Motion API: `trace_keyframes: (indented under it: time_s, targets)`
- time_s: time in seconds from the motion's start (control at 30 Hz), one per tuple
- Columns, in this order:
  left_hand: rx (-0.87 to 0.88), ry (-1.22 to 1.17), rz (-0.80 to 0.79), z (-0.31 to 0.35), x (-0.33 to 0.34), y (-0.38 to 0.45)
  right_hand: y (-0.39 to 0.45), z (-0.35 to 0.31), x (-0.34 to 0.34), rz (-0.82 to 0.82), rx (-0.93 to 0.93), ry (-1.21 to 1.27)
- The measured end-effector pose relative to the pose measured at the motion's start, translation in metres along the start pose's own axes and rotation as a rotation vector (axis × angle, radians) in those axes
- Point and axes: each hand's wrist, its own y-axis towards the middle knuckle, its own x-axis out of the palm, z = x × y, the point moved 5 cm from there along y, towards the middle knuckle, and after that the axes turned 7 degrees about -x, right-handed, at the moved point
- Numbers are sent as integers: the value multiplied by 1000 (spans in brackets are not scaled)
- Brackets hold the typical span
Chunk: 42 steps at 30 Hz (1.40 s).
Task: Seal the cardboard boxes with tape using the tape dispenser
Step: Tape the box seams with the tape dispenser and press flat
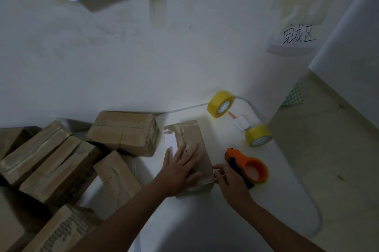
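Note:
A small brown cardboard box (191, 139) lies on the white table (205, 221), its top seam running away from me. My left hand (180, 166) presses flat on its top with fingers spread. My right hand (230, 182) grips the handle of the orange and dark blue tape dispenser (249, 164), which sits on the table just right of the box. The thumb and a fingertip reach the box's near right corner.
Several more cardboard boxes (123, 130) are piled at the left. Two yellow tape rolls (220, 104) (258, 135) and a small white item (241, 122) lie at the table's far right. The white wall (143, 57) carries paper signs. The floor (328, 149) lies to the right.

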Motion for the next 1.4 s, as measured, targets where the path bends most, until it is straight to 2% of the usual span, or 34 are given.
trace_keyframes:
  time_s: [0.07, 0.17, 0.33, 0.5, 0.57, 0.63, 0.73, 0.8, 1.0, 1.1, 1.17, 1.2, 1.3, 1.4]
  targets:
    - [43, 1, -2, 6, 12, -19, 0, 9, 0, -9, 17, -36]
    - [92, 121, 92, 6, 21, -34, 1, 32, -10, 29, 86, -158]
    - [133, 178, 125, -6, 23, -23, 10, 75, -41, 36, 250, -519]
    - [111, 182, 73, -16, 24, -4, 17, 100, -51, -108, 372, -362]
    - [121, 193, 81, -16, 21, 2, 19, 103, -51, -181, 343, -377]
    - [122, 203, 88, -17, 18, 7, 22, 103, -51, -186, 358, -408]
    - [143, 213, 95, -20, 17, 15, 24, 99, -55, -216, 392, -560]
    - [165, 221, 81, -22, 17, 20, 26, 92, -64, -166, 359, -581]
    - [190, 218, 37, -28, 5, 34, 25, 60, -101, 86, 291, -302]
    - [176, -12, 70, -13, -9, 33, 24, 36, -112, 156, 205, -233]
    - [109, -376, 136, 4, -25, 29, 23, 20, -115, 162, 151, -236]
    - [11, -604, 118, 9, -29, 26, 22, 13, -116, 170, 121, -238]
    - [-379, -1269, -105, 24, -22, 14, 18, -4, -114, 183, 57, -206]
    - [-562, -1565, -273, 36, -13, 9, 15, -15, -109, 159, 6, -201]
